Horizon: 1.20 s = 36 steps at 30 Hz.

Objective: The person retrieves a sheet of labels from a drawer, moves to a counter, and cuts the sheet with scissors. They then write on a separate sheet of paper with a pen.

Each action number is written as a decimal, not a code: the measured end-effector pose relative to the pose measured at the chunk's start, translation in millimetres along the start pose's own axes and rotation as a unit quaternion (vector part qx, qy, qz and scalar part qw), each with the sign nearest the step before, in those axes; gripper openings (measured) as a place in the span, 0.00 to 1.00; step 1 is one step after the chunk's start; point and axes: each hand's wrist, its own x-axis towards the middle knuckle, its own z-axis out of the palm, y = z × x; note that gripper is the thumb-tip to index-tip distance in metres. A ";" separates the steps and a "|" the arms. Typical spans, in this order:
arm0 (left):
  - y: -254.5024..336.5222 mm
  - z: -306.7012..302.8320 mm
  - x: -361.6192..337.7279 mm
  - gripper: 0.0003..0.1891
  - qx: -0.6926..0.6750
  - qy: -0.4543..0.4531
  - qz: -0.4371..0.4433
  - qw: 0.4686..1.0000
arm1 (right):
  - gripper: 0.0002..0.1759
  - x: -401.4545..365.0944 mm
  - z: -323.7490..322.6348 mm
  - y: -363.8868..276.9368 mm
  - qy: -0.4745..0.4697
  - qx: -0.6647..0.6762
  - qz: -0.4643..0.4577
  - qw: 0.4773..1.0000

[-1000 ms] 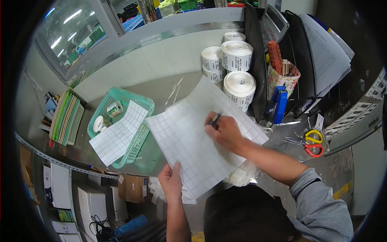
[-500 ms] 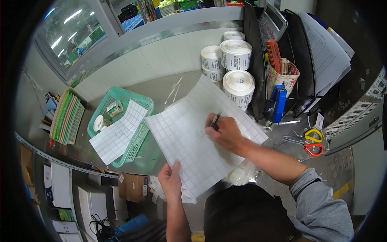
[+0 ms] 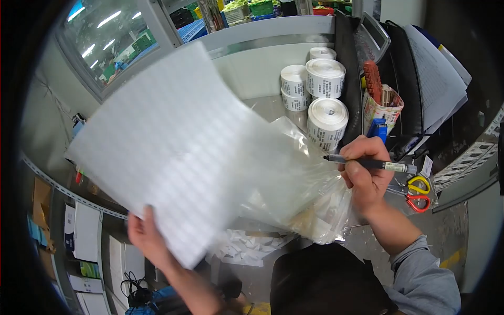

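Observation:
A large white sheet [image 3: 163, 147], blurred by motion, is raised at the left, its near edge gripped between the thumb and fingers of my left hand [image 3: 147, 233]. My right hand [image 3: 367, 173] pinches a black pen [image 3: 386, 165], its dark tip pointing left. Clear plastic bags [image 3: 294, 173] lie on the table between my hands, partly behind the sheet. White label rolls [image 3: 327, 118] are stacked just beyond my right hand.
A black rack [image 3: 401, 79] and a patterned holder [image 3: 383, 110] with a blue tool stand at the back right. Scissors with red and yellow handles [image 3: 418, 194] lie right. White scraps [image 3: 249, 247] lie near the front edge. The sheet hides the green basket.
My left hand has moved left with the sheet, lifting it off the table and uncovering the plastic bags. My right hand has moved right, away from the sheet, with the pen.

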 end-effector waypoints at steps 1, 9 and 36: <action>-8.5 -16.9 28.9 0.11 -0.006 -0.006 -0.018 1.000 | 0.06 -0.9 -2.3 -1.7 0.005 0.007 0.008 1.000; -127.0 -103.7 179.7 0.11 0.069 -0.085 -0.160 0.981 | 0.04 -15.1 -18.3 6.5 -0.020 -0.071 0.154 0.985; -10.1 58.8 -167.6 0.30 -0.334 -0.294 -0.635 0.631 | 0.24 -108.5 14.4 -33.3 -0.271 -0.039 0.010 0.962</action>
